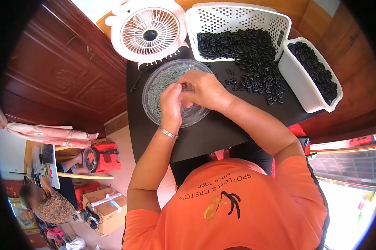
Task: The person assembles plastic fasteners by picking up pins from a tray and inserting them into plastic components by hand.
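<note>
Your left hand (170, 104) and right hand (209, 89) meet above round clear plastic bowl (195, 118) of slim silvery metal pieces (158, 88), fingers curled close; grip's opening, contents: cannot tell.

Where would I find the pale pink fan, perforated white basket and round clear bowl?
Pale pink fan (150, 36): head view, black central hub.
Perforated white basket (238, 18): head view, back wall.
Round clear bowl (196, 118): head view, near wall.
</note>
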Demonstrator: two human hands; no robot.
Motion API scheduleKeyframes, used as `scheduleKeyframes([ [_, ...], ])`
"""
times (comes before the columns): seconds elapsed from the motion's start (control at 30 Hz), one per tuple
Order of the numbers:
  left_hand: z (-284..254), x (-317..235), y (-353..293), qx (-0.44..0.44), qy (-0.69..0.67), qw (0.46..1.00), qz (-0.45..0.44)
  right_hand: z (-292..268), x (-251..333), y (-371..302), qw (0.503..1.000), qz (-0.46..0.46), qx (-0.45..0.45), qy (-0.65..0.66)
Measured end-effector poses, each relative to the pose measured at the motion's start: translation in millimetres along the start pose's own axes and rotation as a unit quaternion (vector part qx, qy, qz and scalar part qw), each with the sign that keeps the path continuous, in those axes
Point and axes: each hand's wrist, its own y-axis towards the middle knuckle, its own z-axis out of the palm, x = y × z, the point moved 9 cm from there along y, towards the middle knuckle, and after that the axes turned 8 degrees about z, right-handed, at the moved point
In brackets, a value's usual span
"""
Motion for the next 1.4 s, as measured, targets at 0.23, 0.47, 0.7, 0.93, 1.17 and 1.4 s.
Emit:
scheduleKeyframes([
  [0.23, 2, -15, -1, 0.001, -0.106, 0.994, 0.027, -13, 13, -1, 0.999, -0.042, -0.026, 0.006],
  [0.47, 2, -21, -3, 0.055, -0.046, 0.995, 0.072, -21, 26, -4, 0.992, -0.11, -0.054, 0.004],
  [0.7, 5, -27, -6, 0.043, -0.033, 0.996, 0.069, -21, 30, -5, 0.993, -0.11, -0.052, -0.004],
  [0.93, 5, -27, -8, 0.023, -0.03, 0.996, 0.08, -19, 31, -5, 0.991, -0.125, -0.049, -0.012],
  [1.17, 5, -21, -7, 0.0, -0.028, 0.996, 0.082, -13, 29, -9, 0.987, -0.143, -0.06, -0.048],
  [1.4, -1, -14, -3, -0.002, -0.038, 0.997, 0.062, -15, 29, -9, 0.989, -0.13, -0.056, -0.036],
])
